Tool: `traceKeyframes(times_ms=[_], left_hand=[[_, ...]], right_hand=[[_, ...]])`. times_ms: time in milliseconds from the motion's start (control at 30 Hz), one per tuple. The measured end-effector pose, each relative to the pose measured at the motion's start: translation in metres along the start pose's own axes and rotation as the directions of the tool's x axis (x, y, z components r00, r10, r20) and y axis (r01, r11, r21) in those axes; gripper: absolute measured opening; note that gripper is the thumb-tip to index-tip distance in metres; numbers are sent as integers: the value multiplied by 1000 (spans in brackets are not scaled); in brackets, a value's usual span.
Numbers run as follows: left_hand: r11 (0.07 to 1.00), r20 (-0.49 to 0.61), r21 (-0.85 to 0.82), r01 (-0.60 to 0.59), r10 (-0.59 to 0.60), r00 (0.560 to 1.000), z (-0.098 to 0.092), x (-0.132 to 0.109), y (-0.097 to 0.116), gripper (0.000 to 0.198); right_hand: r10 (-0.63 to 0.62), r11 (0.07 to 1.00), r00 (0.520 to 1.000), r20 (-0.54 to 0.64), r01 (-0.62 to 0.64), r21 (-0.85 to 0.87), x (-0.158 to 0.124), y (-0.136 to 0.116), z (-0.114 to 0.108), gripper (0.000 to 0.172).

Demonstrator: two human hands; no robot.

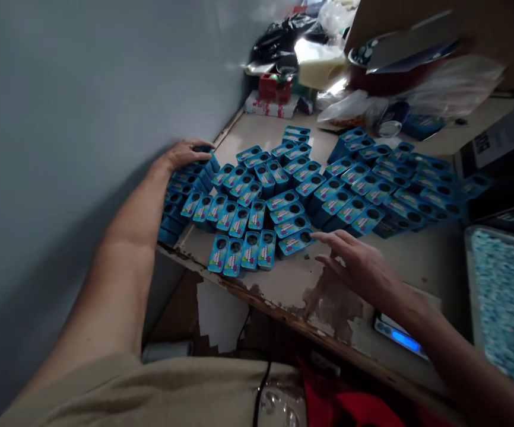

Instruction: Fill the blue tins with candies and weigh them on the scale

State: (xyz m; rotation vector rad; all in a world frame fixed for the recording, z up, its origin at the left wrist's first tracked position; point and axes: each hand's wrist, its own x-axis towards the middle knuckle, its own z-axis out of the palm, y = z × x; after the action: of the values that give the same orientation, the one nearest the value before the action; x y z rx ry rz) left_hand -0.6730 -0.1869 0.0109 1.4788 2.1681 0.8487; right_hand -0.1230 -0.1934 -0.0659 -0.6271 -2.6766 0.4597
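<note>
Worn table [421,261], veneer peeling along the near edge, left edge tight to a grey wall [83,107]. Small blue boxes [284,196] cover most of the top in rows, w/ bags [323,59] piled at the far edge. At the left edge the left hand [188,153] lies curled over stacked boxes, can't tell if it grips, while the right hand [359,267] is open, fingers spread, index tip on a box [297,242] in the nearest row. Only bare strip is near-right, btw the boxes, a lit scale [402,339] at the near edge & a tray [469,267] at the right edge.
</note>
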Motion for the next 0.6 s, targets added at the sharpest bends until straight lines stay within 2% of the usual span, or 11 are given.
traceKeyframes(times_ms=[100, 167, 267, 333, 400, 467, 533, 600], left_hand=[[998, 63, -13, 64, -63, 996, 10, 0, -5, 54], [993, 64, -44, 109, -106, 992, 17, 2, -3, 40], [974, -11, -83, 212, -214, 977, 24, 4, 2, 16], [964, -77, -90, 251, -258, 963, 29, 5, 5, 11], [968, -122, -82, 239, -247, 961, 34, 6, 10, 12], [974, -158, -84, 212, -223, 962, 37, 3, 16, 16], [983, -199, -75, 168, -180, 963, 38, -3, 24, 25], [994, -240, -14, 107, -107, 965, 37, -14, 33, 40]], right_hand=[[26, 1000, 999, 37, -26, -3, 10, -5, 4, 32], [48, 999, 995, 83, -47, -13, 15, -8, 3, 32], [98, 995, 985, 142, -93, -48, 24, -11, 0, 28], [136, 988, 974, 183, -121, -91, 32, -15, -1, 21], [158, 981, 961, 229, -126, -148, 41, -21, -4, 18], [175, 974, 947, 270, -125, -191, 48, -29, -11, 23], [214, 965, 929, 301, -153, -212, 46, -33, -25, 26], [276, 951, 913, 300, -214, -225, 32, -32, -47, 26]])
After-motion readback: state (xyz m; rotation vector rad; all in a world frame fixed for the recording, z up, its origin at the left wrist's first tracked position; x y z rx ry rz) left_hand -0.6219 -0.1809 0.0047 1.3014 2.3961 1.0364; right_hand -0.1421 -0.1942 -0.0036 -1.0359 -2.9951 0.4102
